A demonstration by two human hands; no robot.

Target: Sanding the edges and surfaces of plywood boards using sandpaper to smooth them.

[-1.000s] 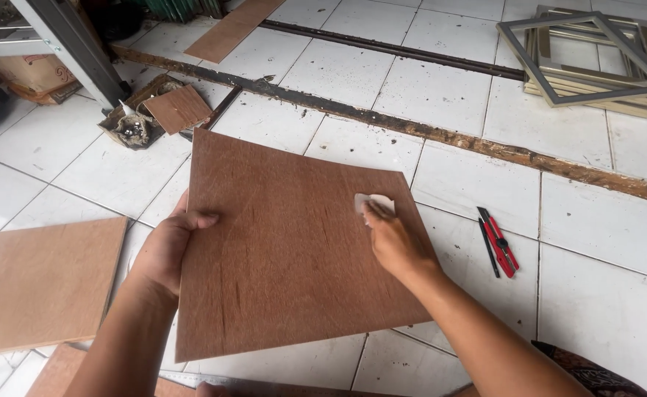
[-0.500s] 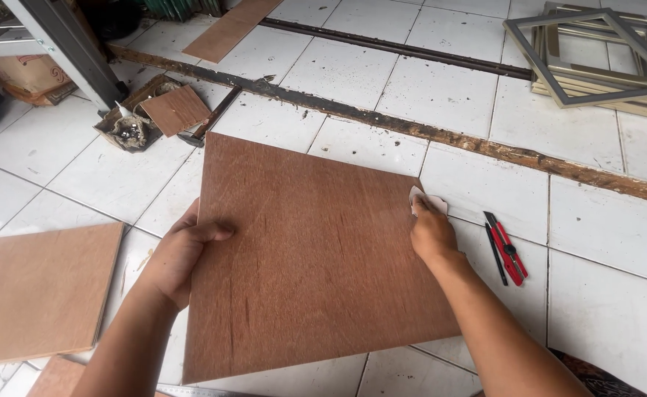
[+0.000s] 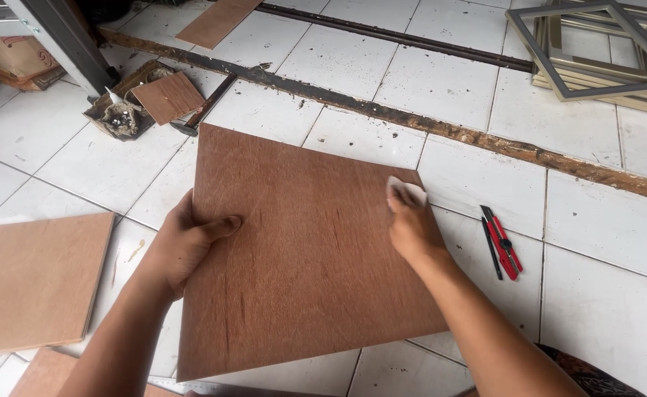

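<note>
Edge-sanding step: left hand (image 3: 184, 246) grips square brown plywood board (image 3: 301, 250), right hand (image 3: 410, 224) presses pale sandpaper scrap (image 3: 406, 192) at its right edge; next calls for steady strokes.

The left hand's fingers (image 3: 184, 213) vanish beneath the large brown plywood sheet (image 3: 301, 257); the pale folded scrap (image 3: 406, 192) under the right hand (image 3: 412, 228) is mostly covered; the stacked grey picture frames (image 3: 595, 51) run off the right edge

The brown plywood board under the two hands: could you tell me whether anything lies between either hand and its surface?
The left hand grips the plywood board directly at its left edge. Under the right hand sits a small pale pad, pressed against the board's right edge. Nothing else intervenes.
</note>
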